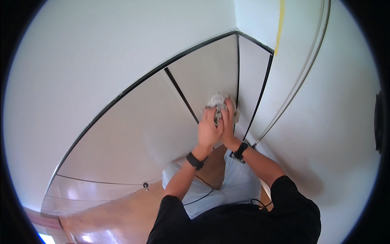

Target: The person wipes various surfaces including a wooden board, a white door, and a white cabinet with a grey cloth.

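A crumpled whitish-grey cloth is bunched up in front of the pale wall panel, close to the black strip at the corner. My left hand and my right hand are side by side, both closed on it with bent fingers. Between the fingers, more of the cloth shows. It seems to touch the panel, though the hands hide part of the contact. Each wrist wears a black band.
Black trim edges the top of the panels, with black strips dividing them. Cables run down the right wall, beside yellow tape. A small door stop sits low on the left, above the brown floor.
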